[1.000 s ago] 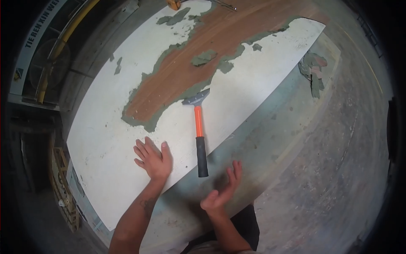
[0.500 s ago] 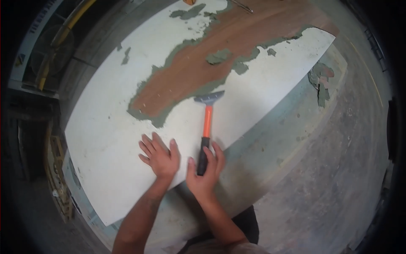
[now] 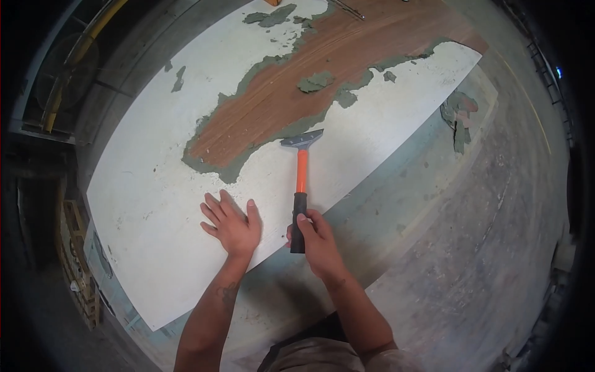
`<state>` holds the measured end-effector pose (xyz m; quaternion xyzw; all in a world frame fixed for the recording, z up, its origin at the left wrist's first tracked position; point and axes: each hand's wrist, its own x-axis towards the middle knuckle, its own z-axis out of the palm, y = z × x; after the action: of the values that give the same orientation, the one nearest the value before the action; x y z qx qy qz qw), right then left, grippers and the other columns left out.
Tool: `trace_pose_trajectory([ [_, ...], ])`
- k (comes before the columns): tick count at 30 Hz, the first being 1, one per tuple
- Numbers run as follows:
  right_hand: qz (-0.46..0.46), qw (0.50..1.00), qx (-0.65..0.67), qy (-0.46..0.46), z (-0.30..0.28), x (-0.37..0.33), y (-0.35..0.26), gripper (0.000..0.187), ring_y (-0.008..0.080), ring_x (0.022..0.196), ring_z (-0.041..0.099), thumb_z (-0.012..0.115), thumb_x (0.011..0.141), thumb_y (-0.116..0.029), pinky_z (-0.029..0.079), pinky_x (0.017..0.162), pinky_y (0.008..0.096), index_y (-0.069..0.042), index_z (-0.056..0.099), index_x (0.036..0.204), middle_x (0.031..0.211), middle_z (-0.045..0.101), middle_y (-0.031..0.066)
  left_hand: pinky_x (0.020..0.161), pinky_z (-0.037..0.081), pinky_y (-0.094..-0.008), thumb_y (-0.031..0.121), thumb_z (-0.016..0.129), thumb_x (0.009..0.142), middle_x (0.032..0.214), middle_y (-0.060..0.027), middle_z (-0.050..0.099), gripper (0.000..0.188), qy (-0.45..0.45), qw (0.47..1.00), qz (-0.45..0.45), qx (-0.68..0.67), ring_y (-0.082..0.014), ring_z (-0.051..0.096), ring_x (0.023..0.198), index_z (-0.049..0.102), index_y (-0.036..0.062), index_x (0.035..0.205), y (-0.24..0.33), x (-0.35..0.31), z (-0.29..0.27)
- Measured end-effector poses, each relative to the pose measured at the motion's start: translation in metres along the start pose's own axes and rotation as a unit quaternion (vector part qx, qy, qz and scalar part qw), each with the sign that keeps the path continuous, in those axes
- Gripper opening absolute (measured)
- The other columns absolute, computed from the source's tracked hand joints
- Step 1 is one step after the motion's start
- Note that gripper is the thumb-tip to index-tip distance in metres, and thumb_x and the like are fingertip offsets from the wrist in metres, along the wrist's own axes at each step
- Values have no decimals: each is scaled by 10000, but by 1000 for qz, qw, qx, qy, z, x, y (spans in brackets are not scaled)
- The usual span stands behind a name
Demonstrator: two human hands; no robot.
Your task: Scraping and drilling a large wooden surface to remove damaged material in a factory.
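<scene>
My right hand (image 3: 317, 240) is closed round the black grip of a scraper (image 3: 302, 170) with an orange shaft and a wide grey head. The scraper's blade rests at the ragged edge of a grey-green layer (image 3: 232, 168) that borders a bare reddish-brown wood patch (image 3: 248, 127). My left hand (image 3: 234, 227) lies flat with fingers spread on the white surface of a large board (image 3: 149, 204), left of the scraper's grip. A loose grey-green flake (image 3: 315, 82) sits on the brown patch, and smaller scraps lie on the white surface.
Beneath the board is a pale greenish table or panel (image 3: 396, 192), with a heap of peeled scraps (image 3: 458, 118) at its right. A thin metal tool (image 3: 348, 8) lies at the board's far side. Wooden pallets (image 3: 79, 260) stand at left on the floor.
My right hand has shifted its hold from loose, raised fingers to a wrapped grip on the scraper's handle. My left hand stays spread on the board, and the view has shifted slightly.
</scene>
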<state>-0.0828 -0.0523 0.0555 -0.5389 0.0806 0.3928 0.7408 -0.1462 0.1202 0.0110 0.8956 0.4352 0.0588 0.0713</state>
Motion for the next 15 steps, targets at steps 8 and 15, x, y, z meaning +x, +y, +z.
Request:
trace_pose_trajectory([
  [8,42,986,-127,95,-77,-45,30,295,75,600,524,465,1098,-305,409,503,256,-32,555,1033,729,539,3,924,445,-421,207,606,1006,1053,-141,637,210,156,965,-22,-210,-281,580,1017,612,14,1089,-50,60,7],
  [15,131,953,-247,114,-43,6,-53,487,89,491,500,358,1112,-440,390,458,253,-43,540,895,616,505,-3,780,442,-309,259,511,1067,895,-48,550,262,271,896,-18,-351,-168,504,835,562,25,964,-50,224,24],
])
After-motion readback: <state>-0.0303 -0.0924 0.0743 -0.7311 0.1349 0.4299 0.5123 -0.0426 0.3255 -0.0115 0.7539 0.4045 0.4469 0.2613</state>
